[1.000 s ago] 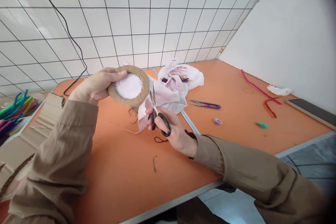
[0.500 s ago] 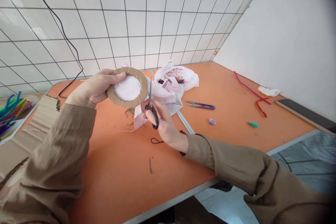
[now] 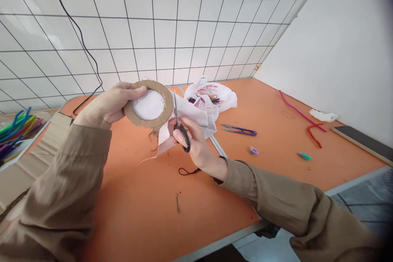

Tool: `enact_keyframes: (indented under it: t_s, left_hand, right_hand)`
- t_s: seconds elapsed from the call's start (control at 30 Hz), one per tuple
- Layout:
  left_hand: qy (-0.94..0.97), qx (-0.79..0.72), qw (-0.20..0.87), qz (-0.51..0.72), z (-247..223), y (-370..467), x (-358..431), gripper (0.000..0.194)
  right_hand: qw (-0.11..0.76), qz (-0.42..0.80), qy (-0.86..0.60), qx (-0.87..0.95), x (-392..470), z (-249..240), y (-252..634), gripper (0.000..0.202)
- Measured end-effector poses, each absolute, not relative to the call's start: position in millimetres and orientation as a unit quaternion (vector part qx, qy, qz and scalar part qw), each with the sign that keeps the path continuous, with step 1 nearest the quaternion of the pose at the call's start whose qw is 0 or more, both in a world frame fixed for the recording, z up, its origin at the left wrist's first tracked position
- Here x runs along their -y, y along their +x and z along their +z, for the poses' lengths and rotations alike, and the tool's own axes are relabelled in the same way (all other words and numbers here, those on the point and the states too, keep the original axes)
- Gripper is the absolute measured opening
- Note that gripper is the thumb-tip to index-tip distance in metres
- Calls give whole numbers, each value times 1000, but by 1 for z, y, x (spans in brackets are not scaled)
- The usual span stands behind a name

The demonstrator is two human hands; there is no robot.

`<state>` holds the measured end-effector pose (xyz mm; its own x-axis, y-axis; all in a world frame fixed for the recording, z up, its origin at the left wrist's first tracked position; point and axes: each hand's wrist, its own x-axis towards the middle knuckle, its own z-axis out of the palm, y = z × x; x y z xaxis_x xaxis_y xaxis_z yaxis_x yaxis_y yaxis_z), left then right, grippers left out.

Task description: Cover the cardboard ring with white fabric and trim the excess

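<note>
Above the orange tabletop (image 3: 138, 196): scissors (image 3: 182, 135), black-handled, in the right hand's (image 3: 196, 145) grasp, blades slim metal, long axis near upright, tips pointing up and away from the palm, beside the ring's right rim. Left hand (image 3: 115, 100) pinches one flat ring (image 3: 132, 112), brown cardboard, round, thumb on top; pale fabric (image 3: 166, 141), soft, frayed, hangs below its right edge.

the scissors (image 3: 183, 134), spread open a second ago, now have their blades together beside the cardboard ring (image 3: 149, 123). the right hand (image 3: 198, 145) has turned, the handles now overlap, and more dark cord (image 3: 185, 174) shows below it.
</note>
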<state>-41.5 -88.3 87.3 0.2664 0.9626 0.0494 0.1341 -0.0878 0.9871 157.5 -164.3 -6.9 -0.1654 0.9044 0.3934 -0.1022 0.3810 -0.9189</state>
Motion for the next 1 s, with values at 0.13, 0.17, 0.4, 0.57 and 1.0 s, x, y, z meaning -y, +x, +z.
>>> enact_keyframes:
  t_s: [0.13, 0.17, 0.4, 0.57, 1.0]
  left_hand:
    - [599, -449, 521, 411, 86, -37, 88, 28]
    - [594, -448, 527, 411, 86, -37, 88, 27]
    - [571, -441, 555, 412, 86, -35, 91, 24]
    - [556, -447, 561, 420, 86, -32, 92, 22]
    - [558, -461, 548, 418, 82, -30, 88, 22]
  right_hand:
    - [536, 461, -320, 630, 166, -1, 159, 28]
    - [535, 462, -319, 631, 166, 1, 159, 27]
    - [547, 448, -358, 610, 162, -1, 160, 29]
    - [551, 443, -358, 609, 161, -5, 160, 31]
    - [536, 436, -391, 608, 159, -15, 160, 23]
